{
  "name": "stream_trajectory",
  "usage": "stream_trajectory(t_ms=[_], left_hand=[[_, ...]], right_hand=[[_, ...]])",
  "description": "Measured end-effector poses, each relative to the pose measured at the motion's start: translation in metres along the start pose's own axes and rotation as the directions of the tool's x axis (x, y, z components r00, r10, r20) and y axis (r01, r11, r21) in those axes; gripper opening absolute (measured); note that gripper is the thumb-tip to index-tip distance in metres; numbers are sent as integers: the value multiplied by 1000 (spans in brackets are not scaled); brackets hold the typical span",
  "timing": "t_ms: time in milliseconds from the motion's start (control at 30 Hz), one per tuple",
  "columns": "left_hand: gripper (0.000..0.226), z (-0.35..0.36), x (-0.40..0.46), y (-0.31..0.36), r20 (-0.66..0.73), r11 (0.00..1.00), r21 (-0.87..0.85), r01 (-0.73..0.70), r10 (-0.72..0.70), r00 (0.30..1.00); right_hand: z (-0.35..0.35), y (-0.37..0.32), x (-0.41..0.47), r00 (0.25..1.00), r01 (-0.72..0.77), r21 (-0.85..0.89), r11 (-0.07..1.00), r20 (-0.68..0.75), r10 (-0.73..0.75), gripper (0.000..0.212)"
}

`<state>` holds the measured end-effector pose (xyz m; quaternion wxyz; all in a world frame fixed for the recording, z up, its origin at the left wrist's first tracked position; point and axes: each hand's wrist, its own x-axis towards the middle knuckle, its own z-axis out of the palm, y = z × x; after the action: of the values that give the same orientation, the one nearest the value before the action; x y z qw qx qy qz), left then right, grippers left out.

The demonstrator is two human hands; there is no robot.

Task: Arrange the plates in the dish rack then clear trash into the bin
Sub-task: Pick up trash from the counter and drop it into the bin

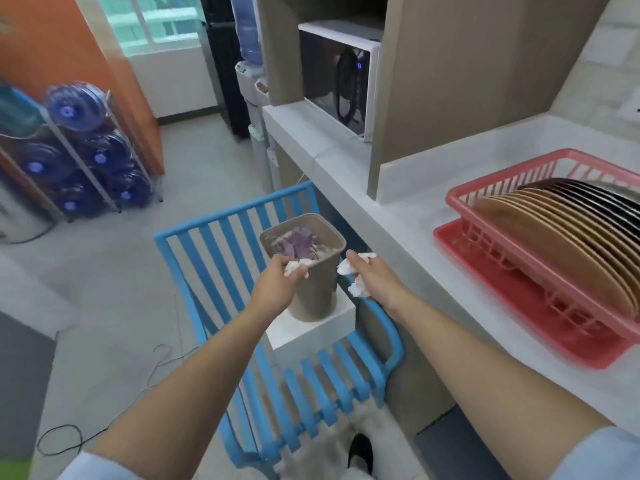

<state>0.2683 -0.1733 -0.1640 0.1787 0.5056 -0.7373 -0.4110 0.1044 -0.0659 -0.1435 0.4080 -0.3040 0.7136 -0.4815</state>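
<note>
While over bin [313,271], left grip [277,289] pinching tissue [294,267], right [372,282] seemingly likewise.

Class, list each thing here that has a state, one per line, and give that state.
Beige plastic bin: open, holds trash.
Pink plastic dish rack: filled with upright plates.
White microwave: door shut.
Left hand: gripping white crumpled tissue.
Right hand: gripping white tissue wads.

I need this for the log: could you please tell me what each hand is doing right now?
Left hand: closed on crumpled white tissue at the bin rim.
Right hand: closed on white tissue wads beside the bin.
</note>
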Motion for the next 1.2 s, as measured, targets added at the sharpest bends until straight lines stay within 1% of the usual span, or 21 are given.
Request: stream_trajectory(t_ms=[67, 167, 300, 367, 533, 633, 733, 800, 900, 967, 1067, 1133, 1200], left_hand=[[26, -8, 28, -2, -33, 1000, 17, 12, -12, 999], [26, -17, 63, 1, -74, 997, 80, -3, 9, 997], [25, -17, 113, 9, -89, 999, 27, 42, -39, 995], [28, -11, 135, 12, -100, 997, 49, 64, -59, 993], [26, 6, 171, 2, -23, 981, 149, 120, -118, 993], [31, 13, 190, -6, -7, 973, 179, 148, -149, 989], [38, 23, 208, -15, 27, 973, 140, 184, -189, 982], [40, 25, 215, -18, 55, 978, 104, 180, -187, 981], [28, 20, 225, -21, 31, 983, 90, 159, -163, 986], [20, 15, 227, -21, 15, 979, 152, 138, -142, 990], [21, 6, 229, -28, 5, 957, 280, 78, -83, 997], [20, 3, 228, -35, -13, 925, 380, 10, -5, 1000], [21, 0, 229, -44, -11, 866, 498, -48, 62, 998]], right_hand=[[6, -5, 33, 999, -36, -26, 999, -27, 35, 48], [13, -15, 71, 997, -69, -4, 998, -39, 69, 49], [15, -28, 121, 995, -101, -40, 994, -12, 100, 48], [14, -29, 145, 994, -108, -58, 993, -2, 108, 47], [16, -21, 182, 990, -127, -138, 982, 47, 134, 42], [18, -19, 199, 988, -145, -150, 978, 39, 152, 39], [21, -20, 211, 986, -145, -163, 976, 53, 155, 32], [25, -18, 217, 988, -135, -168, 977, 46, 145, 33], [33, -18, 233, 990, -125, -240, 963, 27, 135, 34], [40, -18, 242, 988, -135, -267, 954, 30, 149, 30], [56, -21, 252, 987, -144, -288, 947, 32, 159, 22], [66, -18, 258, 983, -165, -307, 937, 26, 182, 25], [75, -14, 264, 980, -181, -328, 927, 15, 196, 32]])
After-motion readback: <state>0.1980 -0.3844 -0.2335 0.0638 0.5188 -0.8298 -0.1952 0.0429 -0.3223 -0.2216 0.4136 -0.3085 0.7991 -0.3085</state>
